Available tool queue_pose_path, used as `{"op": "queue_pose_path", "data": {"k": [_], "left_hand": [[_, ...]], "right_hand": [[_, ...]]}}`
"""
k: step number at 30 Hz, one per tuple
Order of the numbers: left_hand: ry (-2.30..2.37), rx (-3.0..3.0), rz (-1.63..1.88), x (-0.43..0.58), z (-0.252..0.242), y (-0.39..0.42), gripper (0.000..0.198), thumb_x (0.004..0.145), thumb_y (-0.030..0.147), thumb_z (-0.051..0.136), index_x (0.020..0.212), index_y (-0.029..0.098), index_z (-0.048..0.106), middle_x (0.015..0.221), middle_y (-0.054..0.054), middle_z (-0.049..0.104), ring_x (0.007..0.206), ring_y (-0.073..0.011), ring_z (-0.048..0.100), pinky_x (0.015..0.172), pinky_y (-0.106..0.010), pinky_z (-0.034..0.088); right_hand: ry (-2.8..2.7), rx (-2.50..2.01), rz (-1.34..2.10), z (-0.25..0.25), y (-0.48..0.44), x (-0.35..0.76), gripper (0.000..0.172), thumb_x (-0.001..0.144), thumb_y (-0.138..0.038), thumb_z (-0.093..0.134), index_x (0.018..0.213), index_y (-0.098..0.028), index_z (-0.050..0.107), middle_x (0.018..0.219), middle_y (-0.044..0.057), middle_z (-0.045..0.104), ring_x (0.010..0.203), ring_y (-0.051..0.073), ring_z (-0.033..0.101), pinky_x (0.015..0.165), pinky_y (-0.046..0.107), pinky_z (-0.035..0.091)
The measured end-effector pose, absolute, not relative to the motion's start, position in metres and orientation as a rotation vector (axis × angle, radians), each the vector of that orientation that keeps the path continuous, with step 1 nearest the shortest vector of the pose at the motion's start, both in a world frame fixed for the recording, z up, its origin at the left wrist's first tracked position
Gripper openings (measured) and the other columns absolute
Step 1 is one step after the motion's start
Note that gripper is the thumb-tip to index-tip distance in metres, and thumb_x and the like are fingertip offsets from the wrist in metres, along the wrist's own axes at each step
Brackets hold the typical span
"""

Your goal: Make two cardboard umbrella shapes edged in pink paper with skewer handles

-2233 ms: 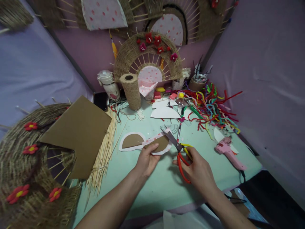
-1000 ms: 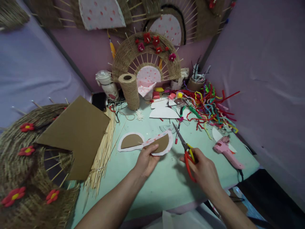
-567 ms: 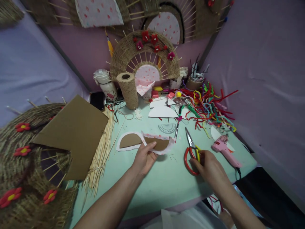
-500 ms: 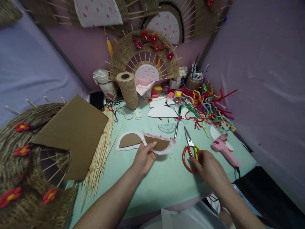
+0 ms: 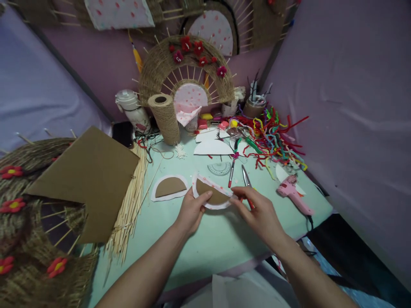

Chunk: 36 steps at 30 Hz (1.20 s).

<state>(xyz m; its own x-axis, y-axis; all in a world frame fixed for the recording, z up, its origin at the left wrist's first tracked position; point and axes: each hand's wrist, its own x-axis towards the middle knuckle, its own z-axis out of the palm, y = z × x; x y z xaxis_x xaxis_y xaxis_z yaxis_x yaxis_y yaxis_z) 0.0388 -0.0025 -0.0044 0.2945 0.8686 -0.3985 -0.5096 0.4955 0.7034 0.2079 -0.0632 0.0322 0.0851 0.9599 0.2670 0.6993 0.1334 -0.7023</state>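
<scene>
My left hand (image 5: 190, 212) grips a half-circle of brown cardboard (image 5: 216, 197) backed with white, red-spotted fabric, thumb on its face and fingers beneath. The fabric stands out as a margin around the cardboard. At the piece's right corner, the thumb and fingertips of my right hand (image 5: 261, 211) pinch the fabric edge. Red-handled scissors (image 5: 246, 176) lie just behind my right hand, which hides most of their handles. A second half-circle of cardboard on fabric (image 5: 171, 187) lies flat to the left of my left hand.
Around the work lie a protractor (image 5: 219, 169), a brush-like pen (image 5: 231, 173), a pink glue gun (image 5: 293, 194), tangled pipe cleaners (image 5: 276, 137), white paper half-circles (image 5: 213, 147), a twine roll (image 5: 165, 122), thin sticks (image 5: 131, 203) and a large cardboard sheet (image 5: 93, 171). A flowered woven fan (image 5: 150, 77) stands behind.
My right hand has let go of the scissors, leaving them on the table, and moved left to the right corner of the held half-circle. The view has shifted slightly.
</scene>
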Motion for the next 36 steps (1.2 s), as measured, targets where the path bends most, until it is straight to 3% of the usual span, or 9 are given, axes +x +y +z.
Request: {"op": "queue_pose_path", "data": {"k": [3,7,14,18,20,24,27,32,36], "left_hand": [[0.869,0.478,1.044,0.037,-0.006,-0.001,0.042,0.065,0.018,0.079,0.104,0.017,0.063,0.099,-0.005,0.072,0.092,-0.0175,0.066,0.088,-0.031,0.049],[0.880,0.463,1.067,0.035,-0.008,0.003,0.042,0.067,0.019,0.077,0.106,0.019,0.062,0.101,-0.004,0.071,0.094,-0.0176,0.065,0.089,-0.032,0.049],[0.877,0.786,0.970,0.034,-0.007,0.000,0.045,0.069,0.022,0.075,0.112,0.018,0.061,0.102,-0.005,0.070,0.092,-0.0190,0.064,0.084,-0.031,0.049],[0.868,0.918,0.842,0.030,-0.006,-0.002,0.042,0.069,0.026,0.076,0.108,0.018,0.065,0.096,-0.004,0.071,0.086,-0.0177,0.063,0.079,-0.028,0.048],[0.848,0.936,0.799,0.029,-0.005,-0.003,0.040,0.069,0.027,0.077,0.107,0.018,0.067,0.095,-0.003,0.071,0.085,-0.0167,0.062,0.077,-0.026,0.047],[0.784,0.912,0.693,0.029,-0.001,-0.005,0.037,0.067,0.027,0.078,0.102,0.017,0.070,0.089,-0.003,0.071,0.077,-0.0150,0.062,0.072,-0.025,0.047],[0.760,0.885,0.623,0.030,0.001,-0.006,0.035,0.065,0.027,0.080,0.096,0.014,0.071,0.082,-0.004,0.071,0.071,-0.0143,0.061,0.069,-0.025,0.047],[0.684,0.522,0.757,0.028,0.003,0.001,0.038,0.067,0.038,0.078,0.096,0.015,0.070,0.090,-0.007,0.071,0.079,-0.0184,0.064,0.072,-0.029,0.050],[0.481,0.429,0.847,0.029,0.006,0.003,0.037,0.066,0.038,0.079,0.094,0.016,0.070,0.106,-0.010,0.069,0.108,-0.0239,0.059,0.093,-0.035,0.046]], "right_hand": [[-1.611,-1.688,0.380,0.029,-0.062,0.217,0.020,0.090,-0.031,0.051,0.088,-0.020,0.067,0.082,0.004,0.072,0.073,0.018,0.066,0.068,0.028,0.051],[-1.427,-1.830,0.261,0.024,-0.066,0.238,0.023,0.088,-0.036,0.053,0.090,-0.019,0.068,0.082,0.005,0.073,0.072,0.020,0.068,0.068,0.031,0.052],[-1.755,-1.687,0.541,0.014,-0.063,0.232,0.034,0.086,-0.019,0.041,0.107,-0.024,0.068,0.108,0.005,0.072,0.099,0.021,0.067,0.085,0.036,0.051],[-1.538,-1.809,0.539,0.021,-0.061,0.225,0.022,0.083,-0.036,0.057,0.083,-0.021,0.072,0.081,0.006,0.075,0.076,0.023,0.068,0.073,0.035,0.051],[-1.414,-1.804,0.675,0.028,-0.059,0.222,0.026,0.081,-0.042,0.058,0.075,-0.020,0.070,0.072,0.005,0.073,0.068,0.021,0.066,0.067,0.032,0.050],[-1.217,-1.585,1.116,0.037,-0.056,0.212,0.026,0.077,-0.036,0.063,0.094,-0.018,0.069,0.080,0.002,0.072,0.072,0.017,0.064,0.065,0.026,0.049],[-1.070,-1.491,1.315,0.033,-0.054,0.202,0.028,0.070,-0.033,0.073,0.094,-0.018,0.069,0.077,0.001,0.070,0.068,0.015,0.062,0.062,0.024,0.050],[-0.504,-1.351,1.284,0.024,-0.047,0.193,0.030,0.062,-0.035,0.081,0.083,-0.018,0.068,0.064,-0.004,0.065,0.051,0.008,0.055,0.050,0.019,0.049],[-0.254,-1.178,1.345,0.027,-0.043,0.184,0.032,0.059,-0.030,0.084,0.082,-0.019,0.066,0.068,-0.003,0.066,0.058,0.008,0.062,0.057,0.017,0.054]]}}
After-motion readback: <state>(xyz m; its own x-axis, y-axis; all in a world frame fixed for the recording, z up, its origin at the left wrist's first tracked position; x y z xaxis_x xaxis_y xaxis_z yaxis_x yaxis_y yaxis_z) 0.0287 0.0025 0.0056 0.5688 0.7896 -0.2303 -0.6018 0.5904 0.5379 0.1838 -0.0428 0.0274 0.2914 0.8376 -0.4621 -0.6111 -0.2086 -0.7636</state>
